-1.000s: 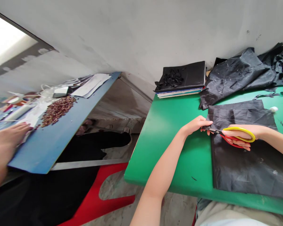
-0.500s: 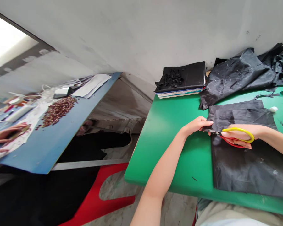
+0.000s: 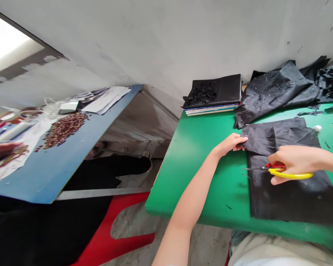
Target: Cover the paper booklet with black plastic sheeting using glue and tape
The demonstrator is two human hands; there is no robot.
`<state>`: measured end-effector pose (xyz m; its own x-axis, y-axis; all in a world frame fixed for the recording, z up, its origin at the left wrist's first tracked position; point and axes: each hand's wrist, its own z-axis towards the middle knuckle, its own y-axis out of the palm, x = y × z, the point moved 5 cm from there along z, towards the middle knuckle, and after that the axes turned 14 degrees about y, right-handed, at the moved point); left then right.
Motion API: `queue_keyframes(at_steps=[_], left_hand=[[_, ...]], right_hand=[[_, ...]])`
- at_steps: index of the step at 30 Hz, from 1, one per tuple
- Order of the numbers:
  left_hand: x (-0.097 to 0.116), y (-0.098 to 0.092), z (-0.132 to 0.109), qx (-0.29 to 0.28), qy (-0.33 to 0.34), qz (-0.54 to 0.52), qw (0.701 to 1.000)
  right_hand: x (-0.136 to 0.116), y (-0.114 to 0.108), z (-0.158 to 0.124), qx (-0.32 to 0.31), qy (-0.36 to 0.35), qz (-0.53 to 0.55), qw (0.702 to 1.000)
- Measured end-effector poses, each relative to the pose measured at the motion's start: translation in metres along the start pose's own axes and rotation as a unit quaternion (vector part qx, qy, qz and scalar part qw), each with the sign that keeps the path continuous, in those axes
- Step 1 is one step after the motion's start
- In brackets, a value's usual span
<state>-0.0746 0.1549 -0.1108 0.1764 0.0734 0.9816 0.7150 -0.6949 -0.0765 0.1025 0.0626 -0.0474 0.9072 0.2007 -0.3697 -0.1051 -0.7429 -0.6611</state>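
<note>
A sheet of black fabric (image 3: 288, 192) lies flat on the green table (image 3: 208, 177). My left hand (image 3: 231, 144) pinches the left edge of an upper strip of that fabric (image 3: 277, 138). My right hand (image 3: 294, 160) grips scissors (image 3: 277, 171) with yellow and red handles, blades pointing left over the fabric's left edge, lying nearly flat. The blades look closed.
A stack of books topped with black scraps (image 3: 212, 95) stands at the table's back left. Crumpled black fabric (image 3: 288, 87) is piled along the wall. A blue table (image 3: 58, 162) at left holds brown beads (image 3: 62, 127) and papers; another person's hand (image 3: 2, 153) works there. A red chair (image 3: 119, 236) stands below.
My right hand moved the scissors down and turned them flat, away from my left hand. The upper fabric strip now lies apart from the lower sheet. The other person's hand shifted on the blue table.
</note>
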Motion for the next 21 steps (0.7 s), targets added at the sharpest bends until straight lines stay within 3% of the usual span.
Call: queue_keyframes(at_steps=[2, 7, 12, 14, 17, 21], left_hand=[[-0.001, -0.001, 0.001, 0.009, 0.003, 0.000, 1.000], [-0.001, -0.001, 0.002, 0.029, 0.013, -0.004, 0.999], [0.000, 0.000, 0.005, 0.054, 0.022, -0.009, 0.998], [0.000, 0.000, 0.006, 0.058, 0.026, -0.008, 0.998], [-0.001, -0.001, 0.007, 0.053, 0.025, -0.006, 0.998], [-0.001, -0.005, 0.003, 0.028, 0.001, -0.005, 1.000]], right_hand=[[0.009, -0.015, -0.019, 0.110, 0.083, -0.077, 0.988], [0.057, -0.036, -0.052, 0.244, 0.202, -0.058, 0.947], [0.113, -0.030, -0.060, 0.412, 0.281, 0.004, 0.867], [0.133, -0.018, -0.061, 0.447, 0.325, 0.056, 0.831], [0.150, 0.002, -0.061, 0.454, 0.345, 0.140, 0.810], [0.154, 0.010, -0.061, 0.471, 0.346, 0.180, 0.792]])
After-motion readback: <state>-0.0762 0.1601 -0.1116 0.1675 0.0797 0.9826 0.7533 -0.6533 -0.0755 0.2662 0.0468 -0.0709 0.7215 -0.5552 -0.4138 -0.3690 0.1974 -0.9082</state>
